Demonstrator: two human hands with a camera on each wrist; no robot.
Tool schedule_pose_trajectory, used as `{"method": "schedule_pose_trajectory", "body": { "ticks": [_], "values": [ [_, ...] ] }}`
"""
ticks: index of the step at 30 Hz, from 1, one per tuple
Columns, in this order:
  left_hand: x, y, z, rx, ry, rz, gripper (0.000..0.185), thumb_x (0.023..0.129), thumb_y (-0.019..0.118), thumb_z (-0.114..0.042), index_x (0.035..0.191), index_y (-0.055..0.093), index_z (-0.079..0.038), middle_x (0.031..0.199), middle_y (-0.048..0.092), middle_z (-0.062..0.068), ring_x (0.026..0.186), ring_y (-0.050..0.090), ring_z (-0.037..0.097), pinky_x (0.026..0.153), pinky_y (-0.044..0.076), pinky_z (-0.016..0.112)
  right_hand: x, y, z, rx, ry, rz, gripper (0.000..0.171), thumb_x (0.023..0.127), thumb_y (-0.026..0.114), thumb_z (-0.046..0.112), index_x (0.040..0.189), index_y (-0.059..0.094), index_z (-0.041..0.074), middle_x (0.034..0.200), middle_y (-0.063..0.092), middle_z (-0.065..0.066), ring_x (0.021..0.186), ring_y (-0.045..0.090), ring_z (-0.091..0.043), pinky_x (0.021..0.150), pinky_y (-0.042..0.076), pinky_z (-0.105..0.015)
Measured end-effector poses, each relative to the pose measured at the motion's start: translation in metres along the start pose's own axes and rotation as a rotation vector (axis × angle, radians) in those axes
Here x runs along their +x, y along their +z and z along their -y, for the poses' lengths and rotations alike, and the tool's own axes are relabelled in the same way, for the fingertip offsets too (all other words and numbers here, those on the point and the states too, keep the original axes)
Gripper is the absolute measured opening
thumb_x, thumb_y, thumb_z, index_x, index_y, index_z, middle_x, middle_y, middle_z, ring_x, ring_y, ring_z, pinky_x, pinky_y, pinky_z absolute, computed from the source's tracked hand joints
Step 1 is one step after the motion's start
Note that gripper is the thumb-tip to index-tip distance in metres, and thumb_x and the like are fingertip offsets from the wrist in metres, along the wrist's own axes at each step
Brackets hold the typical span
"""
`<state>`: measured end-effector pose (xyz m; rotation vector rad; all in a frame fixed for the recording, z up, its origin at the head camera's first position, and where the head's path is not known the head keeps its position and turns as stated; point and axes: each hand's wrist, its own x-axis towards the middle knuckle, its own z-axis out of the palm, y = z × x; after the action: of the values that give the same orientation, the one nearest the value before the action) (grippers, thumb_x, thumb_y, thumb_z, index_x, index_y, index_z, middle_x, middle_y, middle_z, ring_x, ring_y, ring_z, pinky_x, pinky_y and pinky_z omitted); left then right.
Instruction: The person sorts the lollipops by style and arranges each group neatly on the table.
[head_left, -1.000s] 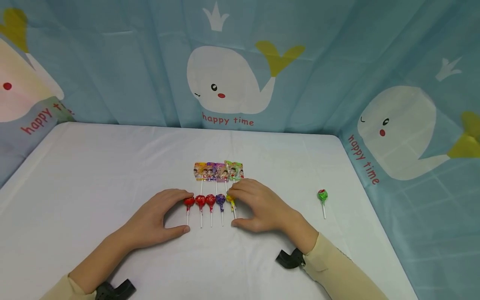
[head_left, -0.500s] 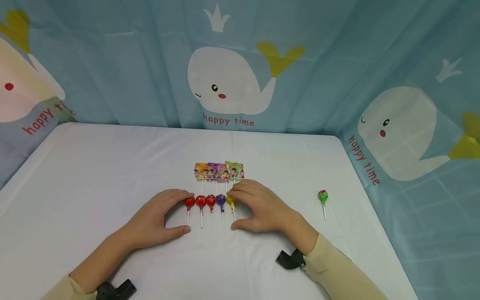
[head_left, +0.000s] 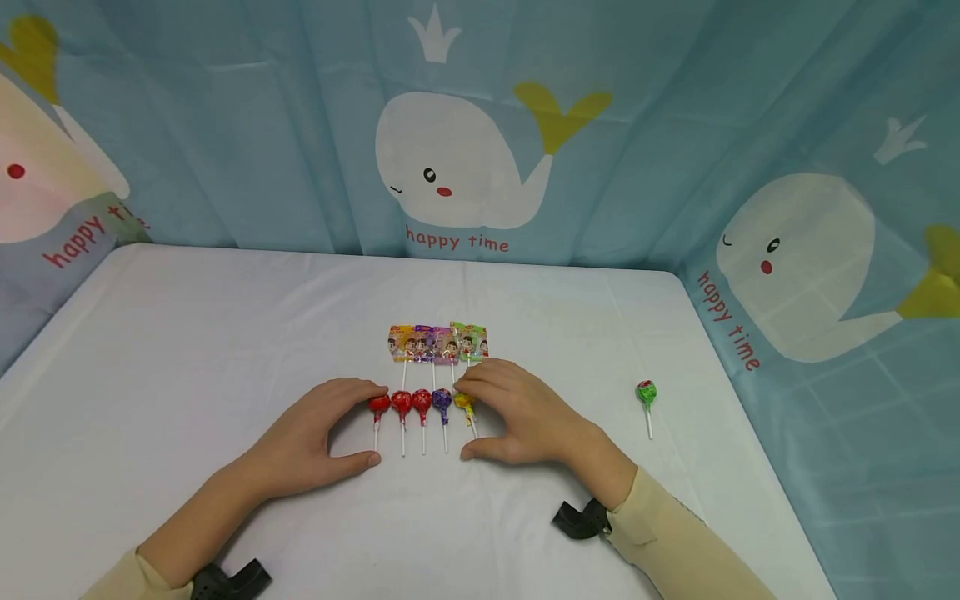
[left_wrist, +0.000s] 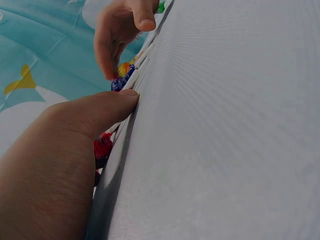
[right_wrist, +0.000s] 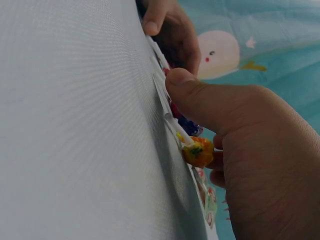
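Observation:
In the head view, a row of lollipops lies on the white table with sticks toward the person. My left hand [head_left: 307, 437] is at the row's left end, its fingertips touching the leftmost red lollipop [head_left: 378, 403] and its thumb apart near the stick's end. Two more red lollipops, a middle-left one [head_left: 401, 403] and a middle one [head_left: 422, 402], come before a purple lollipop [head_left: 442, 400]. At the right end, my right hand [head_left: 525, 417] has its fingertips against a yellow lollipop [head_left: 464, 402]. Its thumb is spread near that stick. The right wrist view shows the yellow lollipop [right_wrist: 199, 153] beyond the thumb.
Behind the row lie several flat-wrapped lollipops [head_left: 438, 343], sticks pointing toward the row. One green lollipop [head_left: 646, 392] lies alone on the right of the white tablecloth [head_left: 285, 317]. A blue curtain [head_left: 300, 125] with whales stands around the table.
The yellow lollipop has turned slightly, its stick end swinging to the right. Both hands stay almost where they were, and the other lollipops have not moved.

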<state>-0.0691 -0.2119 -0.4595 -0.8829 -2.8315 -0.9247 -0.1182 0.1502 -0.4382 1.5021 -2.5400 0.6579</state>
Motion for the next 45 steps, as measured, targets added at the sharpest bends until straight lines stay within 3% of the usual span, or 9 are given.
{"method": "schedule_pose_trajectory", "body": {
  "ticks": [12,19,29,45],
  "values": [
    [-0.0003,-0.0003,-0.0004,0.002,0.009,-0.007,0.082,0.083,0.094,-0.05,0.154,0.06,-0.024,0.152,0.061,-0.007,0.143,0.053,0.024,0.117,0.045,0.06,-0.0034,-0.0024,-0.0005,0.017,-0.046,-0.025,0.059,0.097,0.075,0.039,0.144,0.067,0.005,0.147,0.065,-0.006,0.143,0.056,-0.025,0.126,0.039,-0.045],
    [-0.0005,-0.0003,-0.0006,0.009,0.007,-0.004,0.082,0.083,0.094,-0.05,0.154,0.06,-0.024,0.152,0.061,-0.006,0.144,0.053,0.024,0.118,0.045,0.059,-0.0051,-0.0027,-0.0028,0.02,-0.049,-0.039,0.05,0.098,0.067,0.026,0.143,0.067,0.003,0.145,0.066,-0.008,0.142,0.056,-0.026,0.126,0.039,-0.044],
    [0.0,-0.0004,-0.001,0.008,-0.003,0.002,0.081,0.084,0.093,-0.051,0.154,0.06,-0.024,0.151,0.061,-0.006,0.143,0.053,0.025,0.117,0.045,0.061,-0.0047,-0.0008,-0.003,0.022,-0.049,-0.039,0.052,0.097,0.076,0.033,0.141,0.069,0.005,0.143,0.066,-0.007,0.141,0.057,-0.025,0.126,0.038,-0.043],
    [-0.0006,0.0002,-0.0003,-0.006,0.003,-0.002,0.082,0.084,0.094,-0.049,0.154,0.06,-0.024,0.152,0.061,-0.007,0.144,0.052,0.024,0.118,0.044,0.06,-0.0037,0.003,-0.0033,0.001,-0.046,-0.046,0.069,0.093,0.086,0.05,0.142,0.068,0.005,0.142,0.066,-0.006,0.138,0.058,-0.024,0.125,0.039,-0.042]
  ]
}}
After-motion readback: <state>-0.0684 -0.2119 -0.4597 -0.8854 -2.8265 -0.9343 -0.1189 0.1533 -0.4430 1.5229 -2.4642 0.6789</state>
